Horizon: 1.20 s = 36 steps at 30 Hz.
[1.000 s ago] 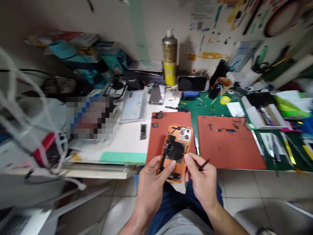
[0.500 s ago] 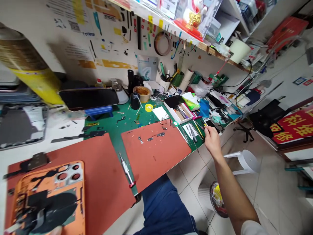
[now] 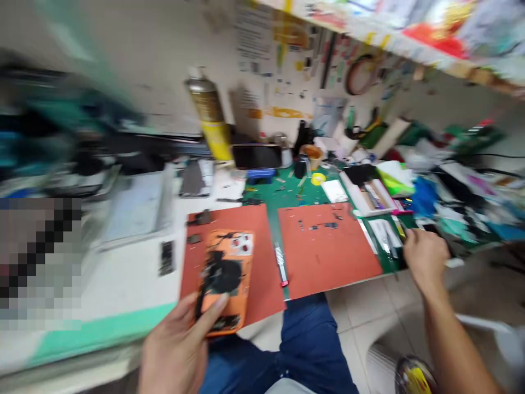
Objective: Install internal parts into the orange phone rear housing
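Observation:
My left hand [image 3: 180,334] is closed around the lower left edge of an orange phone housing [image 3: 241,273], its thumb across the inside. The housing has a camera block at the top and dark parts inside it. It is tilted over the left reddish-brown mat [image 3: 262,241]. At the right end of the bench, my right hand [image 3: 426,254] is curled with fingers together beside several slim tools [image 3: 385,241] on a white sheet. Whatever those fingers hold is hidden and blurred. Between the two mats lies a screwdriver [image 3: 280,264] with a red end.
Small phone parts [image 3: 326,225] lie on the right mat [image 3: 328,257]. Behind are a phone on a blue stand [image 3: 261,173], a yellow spray can [image 3: 211,115] and an open box of tools [image 3: 369,191]. A bin [image 3: 414,375] stands on the floor at right.
The camera view has swung left, so the bench appears shifted right and blurred. My left hand has come into fuller view with the orange housing. My right hand stays near the slim tools.

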{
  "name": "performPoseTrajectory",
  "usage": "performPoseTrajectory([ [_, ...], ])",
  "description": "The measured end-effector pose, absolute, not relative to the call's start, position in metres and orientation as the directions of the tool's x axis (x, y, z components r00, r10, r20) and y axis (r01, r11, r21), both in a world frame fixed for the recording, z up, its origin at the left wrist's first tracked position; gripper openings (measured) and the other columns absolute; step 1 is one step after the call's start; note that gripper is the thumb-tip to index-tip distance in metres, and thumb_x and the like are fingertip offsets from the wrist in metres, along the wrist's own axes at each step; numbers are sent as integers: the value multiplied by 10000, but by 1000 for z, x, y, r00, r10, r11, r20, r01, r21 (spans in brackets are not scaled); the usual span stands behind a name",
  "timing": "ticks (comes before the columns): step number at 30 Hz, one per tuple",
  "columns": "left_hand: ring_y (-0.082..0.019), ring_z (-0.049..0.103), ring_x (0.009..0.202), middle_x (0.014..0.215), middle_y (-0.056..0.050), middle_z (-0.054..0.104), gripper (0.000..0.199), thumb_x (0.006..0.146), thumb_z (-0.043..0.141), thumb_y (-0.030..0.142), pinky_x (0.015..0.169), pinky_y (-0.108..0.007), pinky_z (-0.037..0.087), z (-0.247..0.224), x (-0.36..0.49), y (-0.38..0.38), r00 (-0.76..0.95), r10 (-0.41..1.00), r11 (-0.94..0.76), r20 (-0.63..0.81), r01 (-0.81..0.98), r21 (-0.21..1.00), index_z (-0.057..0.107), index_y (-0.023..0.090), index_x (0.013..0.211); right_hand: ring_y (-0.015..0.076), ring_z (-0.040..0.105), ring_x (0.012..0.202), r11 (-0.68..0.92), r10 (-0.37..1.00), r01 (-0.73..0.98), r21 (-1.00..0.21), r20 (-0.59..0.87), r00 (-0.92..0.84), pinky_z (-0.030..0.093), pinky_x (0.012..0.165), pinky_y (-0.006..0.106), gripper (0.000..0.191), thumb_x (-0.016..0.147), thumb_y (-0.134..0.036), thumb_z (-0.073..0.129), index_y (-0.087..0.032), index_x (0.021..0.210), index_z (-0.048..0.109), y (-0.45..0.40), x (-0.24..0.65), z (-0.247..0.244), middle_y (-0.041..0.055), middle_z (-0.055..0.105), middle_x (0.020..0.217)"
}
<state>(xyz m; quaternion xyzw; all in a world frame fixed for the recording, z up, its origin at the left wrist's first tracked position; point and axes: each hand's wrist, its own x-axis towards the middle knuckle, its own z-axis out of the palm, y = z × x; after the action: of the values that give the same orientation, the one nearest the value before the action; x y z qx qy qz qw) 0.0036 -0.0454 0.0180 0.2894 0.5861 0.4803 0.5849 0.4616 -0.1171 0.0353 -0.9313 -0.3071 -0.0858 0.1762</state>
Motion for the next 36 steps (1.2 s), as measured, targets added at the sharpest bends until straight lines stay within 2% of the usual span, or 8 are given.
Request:
performPoseTrajectory([
  [3, -276, 823, 882, 1005, -110, 859, 506, 567, 1060, 426, 808, -337, 692, 19, 9, -52, -109, 882, 416, -458, -273, 867, 837, 155, 931, 334, 742, 884, -613, 626, 659, -436, 242, 741, 565, 810, 464, 460, 1054, -552, 562, -177, 1131, 815, -123, 399, 37, 194, 788, 953],
  [4, -251, 815, 868, 1003, -110, 858, 485, 613, 1051, 423, 791, -309, 679, 19, 11, -53, -60, 884, 427, -464, -301, 853, 833, 149, 949, 288, 720, 755, -479, 738, 602, -639, 78, 670, 557, 704, 410, 432, 997, -615, 658, -242, 1132, 829, -125, 371, 37, 144, 783, 863],
  [5, -233, 808, 849, 986, -106, 857, 465, 650, 1041, 416, 775, -294, 669, 19, 14, -54, -16, 884, 438, -467, -319, 841, 829, 148, 966, 256, 683, 670, -370, 821, 467, -803, -47, 570, 533, 636, 383, 432, 964, -647, 704, -270, 1129, 832, -127, 340, 37, 104, 762, 796],
  [7, -211, 796, 825, 967, -99, 853, 431, 706, 1021, 410, 759, -274, 654, 20, 18, -58, 27, 889, 439, -456, -327, 837, 822, 143, 981, 219, 644, 624, -326, 912, 171, -930, -261, 318, 504, 571, 353, 447, 934, -636, 770, -270, 1185, 825, -125, 278, 36, 93, 782, 861],
  [9, -198, 785, 823, 975, -94, 850, 410, 751, 999, 408, 768, -268, 644, 20, 21, -63, 54, 894, 438, -445, -310, 844, 820, 143, 1007, 185, 624, 634, -325, 928, -48, -944, -329, 175, 484, 554, 327, 455, 932, -617, 797, -250, 1199, 827, -114, 230, 35, 109, 795, 991],
  [15, -198, 758, 828, 980, -77, 835, 383, 828, 944, 433, 799, -296, 636, 19, 20, -72, 128, 880, 474, -457, -282, 834, 819, 159, 1064, 130, 555, 623, -342, 914, -331, -879, -393, 98, 352, 490, 242, 427, 851, -559, 909, -180, 1039, 852, -81, 192, 26, 46, 682, 757],
  [21, -250, 768, 937, 1065, -120, 833, 431, 897, 851, 544, 820, -319, 626, 33, 15, -73, 186, 841, 536, -508, -408, 739, 824, 151, 1071, 128, 545, 622, -345, 898, -351, -870, -415, 146, 374, 505, 238, 427, 849, -559, 910, -172, 1019, 847, -86, 188, 19, 29, 655, 696],
  [36, -264, 793, 1066, 1179, -104, 838, 416, 868, 909, 388, 955, -334, 640, 22, 9, -76, 180, 880, 475, -440, -312, 823, 802, 169, 1205, 141, 545, 626, -302, 915, -343, -890, -371, 157, 425, 522, 269, 362, 905, -512, 875, -189, 1066, 845, -87, 183, 13, 42, 692, 768],
])
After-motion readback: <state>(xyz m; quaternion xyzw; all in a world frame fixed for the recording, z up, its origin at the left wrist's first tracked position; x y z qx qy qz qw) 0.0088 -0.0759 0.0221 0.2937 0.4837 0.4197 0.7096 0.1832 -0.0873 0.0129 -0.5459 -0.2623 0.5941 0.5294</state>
